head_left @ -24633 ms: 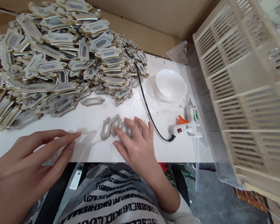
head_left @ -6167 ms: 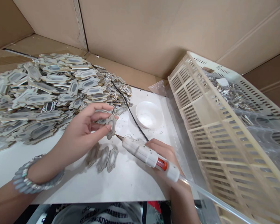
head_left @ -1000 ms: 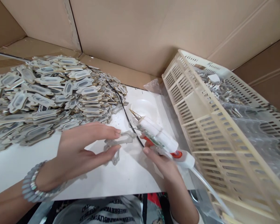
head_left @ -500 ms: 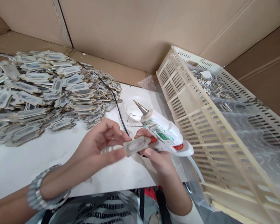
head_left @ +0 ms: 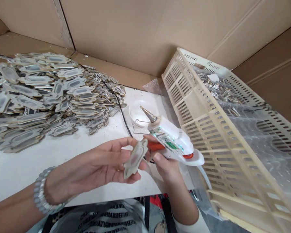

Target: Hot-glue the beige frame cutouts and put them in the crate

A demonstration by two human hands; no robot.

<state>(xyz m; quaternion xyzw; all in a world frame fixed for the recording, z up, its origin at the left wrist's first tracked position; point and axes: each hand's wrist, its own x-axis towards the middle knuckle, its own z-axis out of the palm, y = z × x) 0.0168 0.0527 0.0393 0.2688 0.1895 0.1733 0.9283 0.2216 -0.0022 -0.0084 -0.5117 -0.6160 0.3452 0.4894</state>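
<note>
My left hand [head_left: 111, 161] has its fingers closed round a small flat grey-beige plate [head_left: 135, 158] with an oval centre and shaped ends, tilted on its edge. My right hand [head_left: 163, 160] is wrapped round the handle of a white hot glue gun [head_left: 174, 139] with an orange trigger and a green label. The gun's metal nozzle [head_left: 149, 114] points up and to the left, away from the plate. The plate's upper end is close to the trigger; whether it touches my right fingers I cannot tell.
A large heap of similar plates [head_left: 36, 97] covers the left of the white table [head_left: 92, 191]. Behind the gun lies a white round dish [head_left: 138, 111]. A black cord [head_left: 123, 119] crosses the table. On the right stands a cream plastic crate [head_left: 196, 110] with bagged metal pieces. Cardboard walls [head_left: 135, 35] enclose the back.
The plate has passed from between both hands into my left hand and turned steeper. My left hand has rolled palm-up beneath it. The glue gun has shifted slightly right and down.
</note>
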